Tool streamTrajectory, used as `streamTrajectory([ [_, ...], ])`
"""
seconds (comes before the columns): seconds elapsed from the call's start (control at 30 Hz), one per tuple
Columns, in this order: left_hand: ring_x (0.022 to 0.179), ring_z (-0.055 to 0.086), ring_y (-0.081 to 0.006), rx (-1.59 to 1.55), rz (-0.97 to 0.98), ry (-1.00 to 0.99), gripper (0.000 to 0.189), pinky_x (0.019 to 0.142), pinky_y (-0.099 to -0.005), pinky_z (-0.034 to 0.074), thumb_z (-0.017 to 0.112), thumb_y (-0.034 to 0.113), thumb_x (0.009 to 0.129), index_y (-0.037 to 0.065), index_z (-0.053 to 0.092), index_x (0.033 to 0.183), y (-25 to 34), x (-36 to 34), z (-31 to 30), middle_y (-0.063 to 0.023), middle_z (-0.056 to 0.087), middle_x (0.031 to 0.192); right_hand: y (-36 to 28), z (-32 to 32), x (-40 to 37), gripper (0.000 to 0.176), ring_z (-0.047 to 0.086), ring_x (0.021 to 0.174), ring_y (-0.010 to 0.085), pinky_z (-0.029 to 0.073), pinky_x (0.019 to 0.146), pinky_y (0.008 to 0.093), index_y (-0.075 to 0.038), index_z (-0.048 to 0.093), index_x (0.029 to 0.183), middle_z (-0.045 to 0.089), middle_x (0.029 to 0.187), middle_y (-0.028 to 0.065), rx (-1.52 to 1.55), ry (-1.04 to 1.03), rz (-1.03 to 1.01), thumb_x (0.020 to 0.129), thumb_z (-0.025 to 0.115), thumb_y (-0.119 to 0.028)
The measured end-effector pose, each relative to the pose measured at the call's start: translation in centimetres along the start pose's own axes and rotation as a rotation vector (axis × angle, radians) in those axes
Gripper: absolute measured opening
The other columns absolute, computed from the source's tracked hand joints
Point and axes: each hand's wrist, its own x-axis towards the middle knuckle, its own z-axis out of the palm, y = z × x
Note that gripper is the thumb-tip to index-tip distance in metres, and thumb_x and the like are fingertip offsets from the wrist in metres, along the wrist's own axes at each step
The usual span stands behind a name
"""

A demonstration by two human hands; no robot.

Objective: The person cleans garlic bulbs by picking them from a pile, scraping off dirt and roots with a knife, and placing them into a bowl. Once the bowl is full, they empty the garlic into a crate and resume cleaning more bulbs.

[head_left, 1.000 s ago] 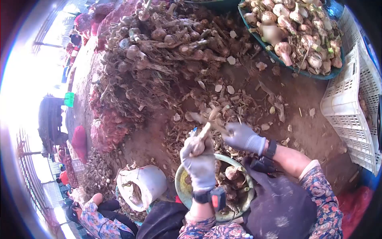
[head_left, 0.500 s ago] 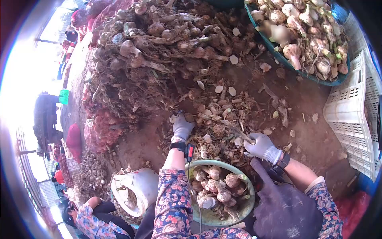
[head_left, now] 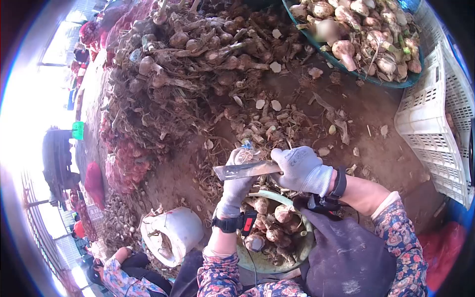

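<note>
- The right hand [head_left: 299,168], in a grey knit glove, is closed around the handle of a knife [head_left: 246,170]. Its flat, dull metal blade, scuffed and stained, points across to the other hand.
- The left hand [head_left: 236,184], in the same kind of glove, is wrapped around a garlic bulb [head_left: 243,156]. The bulb is round, papery and soil-stained, and sits at the fingertips right against the blade.
- Just below both hands is a round, pale green bowl [head_left: 271,196] holding lumpy trimmed bulbs.
- Just beyond the hands lies a litter of dry husks and cut stems [head_left: 269,123] on the brown earth.
- To the left of the left wrist, a white bucket [head_left: 178,230] lies on its side.
- Farther ahead is a tangled heap of untrimmed garlic [head_left: 198,54] with stringy roots.
- Ahead and to the right of the right hand, a teal basin [head_left: 352,72] holds cleaner bulbs.
- Well to the right stands a white lattice crate [head_left: 433,123].
</note>
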Motion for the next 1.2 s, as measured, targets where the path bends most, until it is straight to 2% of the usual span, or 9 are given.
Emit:
streamTrajectory([
  [0.13, 0.089, 0.06, -0.0142, 0.001, 0.067, 0.061, 0.046, 0.077, -0.0275, 0.052, 0.076, 0.017, 0.078, 0.004, 0.051, 0.114, 0.3, -0.9, 0.8, -0.0055, 0.06, 0.103, 0.5, 0.0, -0.3, 0.029, 0.066, 0.072, 0.0334, 0.05, 0.061, 0.0443, -0.004, 0.052, 0.094, 0.065, 0.073, 0.0146, 0.003, -0.004, -0.046, 0.077, 0.064, -0.025],
  [0.3, 0.087, 0.059, -0.0113, -0.389, -0.279, 0.11, 0.037, 0.076, -0.0256, 0.051, 0.076, 0.012, 0.073, 0.0, 0.057, 0.103, 3.6, -2.4, 2.6, -0.0052, 0.062, 0.098, 4.2, 2.6, 0.6, 0.025, 0.066, 0.077, 0.0344, 0.051, 0.065, 0.0452, -0.004, 0.057, 0.089, 0.066, 0.076, 0.0173, -0.064, -0.022, 0.104, 0.08, 0.059, -0.027],
  [0.37, 0.084, 0.058, -0.0101, 0.124, 0.075, 0.021, 0.039, 0.075, -0.0258, 0.049, 0.073, 0.009, 0.068, 0.001, 0.057, 0.102, 7.1, -3.9, 4.0, -0.004, 0.06, 0.096, 11.5, 4.4, 1.3, 0.027, 0.066, 0.074, 0.0355, 0.052, 0.066, 0.0455, -0.004, 0.062, 0.087, 0.067, 0.077, 0.018, -0.16, 0.041, 0.461, 0.082, 0.053, -0.029],
  [0.43, 0.081, 0.056, -0.0105, -0.042, 0.052, 0.017, 0.046, 0.076, -0.0268, 0.049, 0.069, 0.006, 0.068, 0.0, 0.052, 0.11, 8.4, -3.3, 3.4, -0.0017, 0.057, 0.093, 11.7, 1.1, -0.9, 0.025, 0.065, 0.075, 0.035, 0.051, 0.068, 0.0457, -0.007, 0.062, 0.084, 0.067, 0.077, 0.0165, -0.024, 0.139, 0.575, 0.083, 0.055, -0.031],
  [0.53, 0.083, 0.057, -0.0107, -0.132, -0.075, 0.046, 0.052, 0.078, -0.0274, 0.049, 0.07, 0.007, 0.07, 0.001, 0.047, 0.117, 6.9, -1.4, 2.9, -0.0039, 0.059, 0.094, 10.5, 0.8, -2.4, 0.025, 0.065, 0.07, 0.0349, 0.052, 0.065, 0.0433, -0.009, 0.062, 0.082, 0.066, 0.072, 0.015, 0.027, 0.433, 0.436, 0.084, 0.056, -0.033],
  [0.73, 0.084, 0.058, -0.0105, 0.711, 0.2, 0.147, 0.05, 0.078, -0.0257, 0.048, 0.079, 0.017, 0.07, 0.0, 0.054, 0.11, 4.7, 0.7, 2.6, -0.0041, 0.061, 0.095, 5.2, 1.5, -2.7, 0.028, 0.063, 0.071, 0.0378, 0.049, 0.065, 0.045, -0.008, 0.054, 0.081, 0.06, 0.067, 0.0153, 0.193, 0.204, 0.317, 0.084, 0.058, -0.035],
  [0.93, 0.068, 0.056, -0.012, -0.608, -0.25, 0.47, 0.012, 0.061, -0.0273, 0.051, 0.056, 0.021, 0.09, 0.009, 0.055, 0.088, 3.4, 1.3, 3.4, -0.0012, 0.056, 0.081, 4.9, 2.1, -1.1, 0.032, 0.063, 0.076, 0.0377, 0.048, 0.067, 0.0449, -0.004, 0.057, 0.084, 0.063, 0.075, 0.0194, 0.369, 0.197, 0.397, 0.082, 0.059, -0.036],
  [1.0, 0.063, 0.053, -0.0129, -0.927, -0.194, 0.307, 0.02, 0.057, -0.0263, 0.048, 0.051, 0.029, 0.092, 0.012, 0.052, 0.081, 2.0, 1.3, 3.7, -0.0019, 0.054, 0.078, 5.3, 2.8, -0.8, 0.032, 0.063, 0.078, 0.0378, 0.048, 0.068, 0.0451, -0.003, 0.057, 0.084, 0.063, 0.076, 0.0195, 0.364, 0.166, 0.393, 0.083, 0.059, -0.036],
  [1.2, 0.064, 0.05, -0.0136, -1.293, -0.278, 0.323, 0.026, 0.055, -0.026, 0.046, 0.049, 0.035, 0.093, 0.012, 0.053, 0.083, 0.4, 1.4, 6.0, -0.0028, 0.054, 0.077, 1.7, -1.0, -0.1, 0.018, 0.059, 0.057, 0.0332, 0.042, 0.048, 0.0382, -0.007, 0.052, 0.078, 0.055, 0.063, 0.0139, 0.5, 0.677, -0.023, 0.076, 0.069, -0.012],
])
